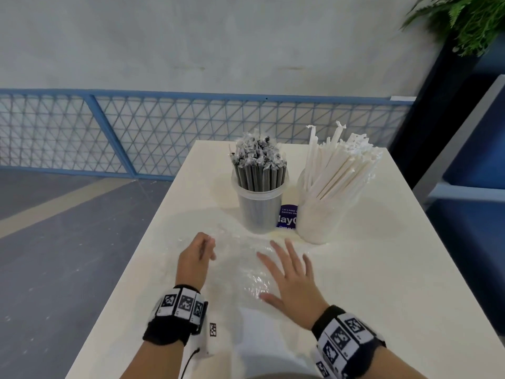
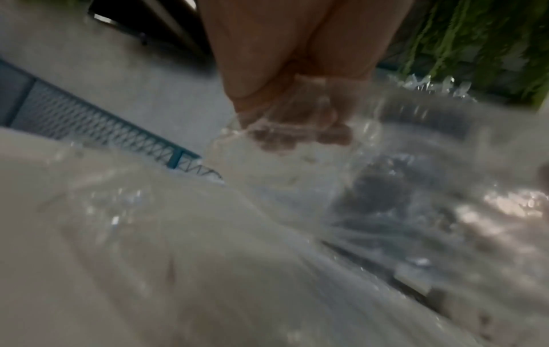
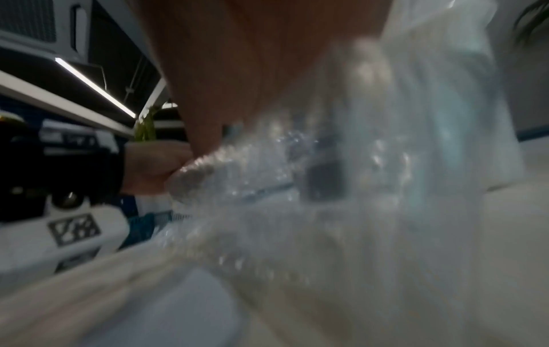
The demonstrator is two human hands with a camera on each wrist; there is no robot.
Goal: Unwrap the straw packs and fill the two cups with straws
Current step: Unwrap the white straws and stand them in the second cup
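While both cups stand full at the far end of the table (image 1: 382, 269), two hands work the empty clear wrap (image 1: 240, 258) in front of them.

On the left, the cup of dark straws (image 1: 259, 212) holds its bundle upright; just beside it on the right, the cup of white straws (image 1: 318, 214) holds paper-wrapped ones that fan toward the right. A purple card (image 1: 287, 218) shows between the two. Nearer the person, the crinkled wrap lies spread on the table. At its left edge the left hand (image 1: 195, 259) has its grip narrow, fingers curled and pinching the film; the left wrist view shows film bunched round the fingertips (image 2: 297, 131). Over the wrap's right part the right hand (image 1: 292, 280) lies flat, fingers spread wide, pressing the plastic down.
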